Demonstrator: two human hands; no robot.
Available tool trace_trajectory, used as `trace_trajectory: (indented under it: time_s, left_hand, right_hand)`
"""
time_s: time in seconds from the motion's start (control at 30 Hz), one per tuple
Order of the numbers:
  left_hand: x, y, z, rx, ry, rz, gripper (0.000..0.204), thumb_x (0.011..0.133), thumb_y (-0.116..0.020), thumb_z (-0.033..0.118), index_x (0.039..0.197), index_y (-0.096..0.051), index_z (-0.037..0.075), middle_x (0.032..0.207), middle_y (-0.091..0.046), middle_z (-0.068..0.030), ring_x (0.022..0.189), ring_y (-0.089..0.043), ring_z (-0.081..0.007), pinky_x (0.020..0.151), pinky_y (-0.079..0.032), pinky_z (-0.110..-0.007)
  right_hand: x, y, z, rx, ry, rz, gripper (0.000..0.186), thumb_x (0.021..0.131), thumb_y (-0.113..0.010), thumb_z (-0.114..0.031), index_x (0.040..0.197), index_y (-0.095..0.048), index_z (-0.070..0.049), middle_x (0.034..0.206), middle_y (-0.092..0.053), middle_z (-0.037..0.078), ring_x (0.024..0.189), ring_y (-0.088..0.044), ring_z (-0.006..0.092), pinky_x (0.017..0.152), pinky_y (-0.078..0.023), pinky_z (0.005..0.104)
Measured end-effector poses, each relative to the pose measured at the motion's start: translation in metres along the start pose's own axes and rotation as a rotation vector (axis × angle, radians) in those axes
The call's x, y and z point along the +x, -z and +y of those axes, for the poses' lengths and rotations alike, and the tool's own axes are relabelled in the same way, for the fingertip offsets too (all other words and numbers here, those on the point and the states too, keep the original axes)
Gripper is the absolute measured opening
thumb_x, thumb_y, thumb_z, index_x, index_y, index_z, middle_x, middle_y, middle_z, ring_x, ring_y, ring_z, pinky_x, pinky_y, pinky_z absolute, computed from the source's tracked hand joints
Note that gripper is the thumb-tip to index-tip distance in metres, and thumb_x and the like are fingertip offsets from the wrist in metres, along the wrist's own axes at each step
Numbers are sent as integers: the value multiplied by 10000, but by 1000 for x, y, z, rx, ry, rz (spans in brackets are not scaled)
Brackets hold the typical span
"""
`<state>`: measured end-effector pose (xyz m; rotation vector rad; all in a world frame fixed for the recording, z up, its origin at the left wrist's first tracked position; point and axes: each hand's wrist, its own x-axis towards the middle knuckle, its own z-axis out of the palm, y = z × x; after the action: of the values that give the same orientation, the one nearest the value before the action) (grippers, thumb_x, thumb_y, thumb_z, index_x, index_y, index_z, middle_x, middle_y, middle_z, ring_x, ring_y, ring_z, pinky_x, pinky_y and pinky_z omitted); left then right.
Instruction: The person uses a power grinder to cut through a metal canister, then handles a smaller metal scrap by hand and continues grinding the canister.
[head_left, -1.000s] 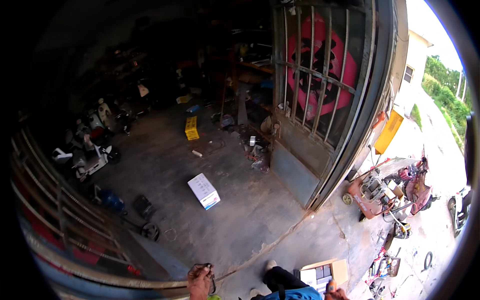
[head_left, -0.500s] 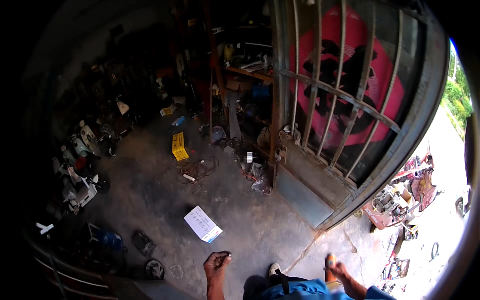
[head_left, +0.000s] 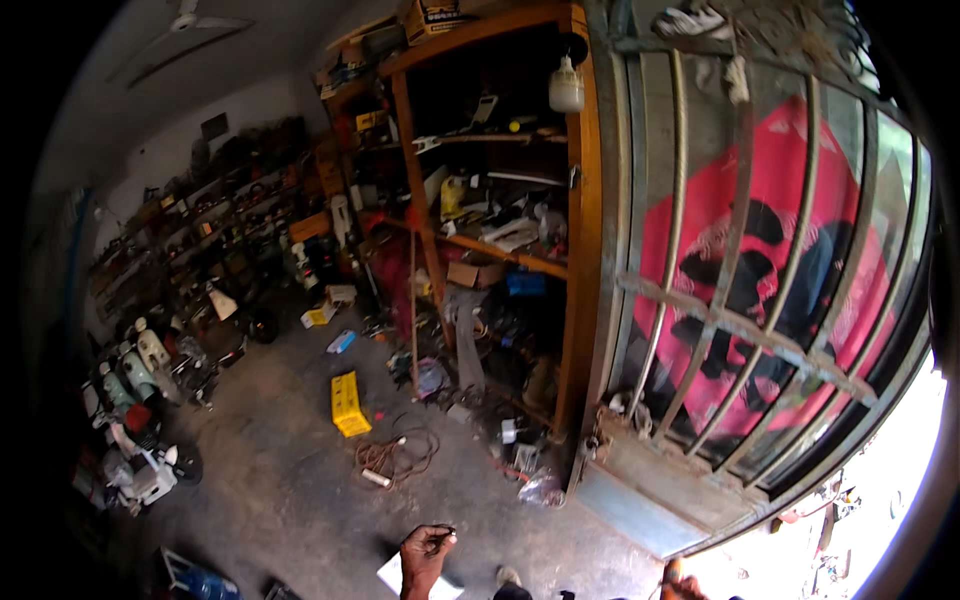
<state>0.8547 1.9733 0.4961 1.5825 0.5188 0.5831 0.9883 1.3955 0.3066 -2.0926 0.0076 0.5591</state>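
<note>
**Left hand (head_left: 424, 562) and right hand (head_left: 690, 586) low in view beside a barred door (head_left: 640, 508)**

From where I stand, all places are told from the barred door. The left hand is raised to its left, thumb and fingertips pinched on a small dark thing (head_left: 448, 530) with a pale glint; its exact kind is too small to tell. Behind that wrist a white flat thing (head_left: 392, 573) shows, mostly hidden. The right hand, just below the door's foot in view and cut by the picture's edge, seems closed around an orange thing (head_left: 672, 570).

Holding well, I judge, calls for a firm but light pinch on the left, since so small a thing could slip, and a settled grip on the right, well apart from the door's frame. Feet would do best clear of the tangled cord (head_left: 398, 466), left of the door, where a toe could catch.

As for writing: further left of the door, a yellow box (head_left: 348, 404) bears dark marks too small to read. High and left, a carton (head_left: 434, 18) shows bold printing. Behind the door's bars, a pink panel (head_left: 660, 240) carries large dark shapes, broken up by the bars.
</note>
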Motion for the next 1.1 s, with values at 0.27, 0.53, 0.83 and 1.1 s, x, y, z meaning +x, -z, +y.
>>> trace_trajectory:
  time_s: [0.27, 0.53, 0.83, 1.1]
  left_hand:
    - [240, -68, 102, 311, -232, -300, 204, 859, -823, 91, 1019, -734, 0, 926, -743, -53, 858, -676, -127, 784, -548, -300]
    - [419, -220, 131, 247, -367, -472, 198, 906, -782, 128, 1073, -724, 39, 907, -746, -49, 830, -668, -128, 766, -538, -297]
    - [581, -327, 131, 424, -628, -425, 135, 870, -777, 101, 984, -716, 63, 934, -731, -167, 919, -694, -398, 768, -531, -463]
    - [672, -435, 125, 457, -838, -440, 172, 855, -745, 22, 1010, -678, -10, 1025, -705, -213, 1022, -645, -427, 884, -495, -529]
  right_hand:
    - [62, -50, -101, -148, -246, 30, 634, 792, -856, -476, 1204, -668, -32, 1107, -728, 140, 996, -683, 284, 837, -574, 396]
    - [110, -97, -115, -63, -359, 65, 578, 807, -843, -426, 1215, -670, -54, 1152, -707, 150, 1049, -652, 333, 856, -569, 446]
    - [146, -88, -132, -3, -480, 156, 521, 824, -828, -370, 1228, -673, -80, 1202, -684, 160, 1108, -617, 387, 877, -563, 502]
    - [134, -87, -152, 72, -576, 305, 477, 839, -815, -320, 1239, -675, -102, 1247, -664, 170, 1161, -586, 436, 896, -557, 552]
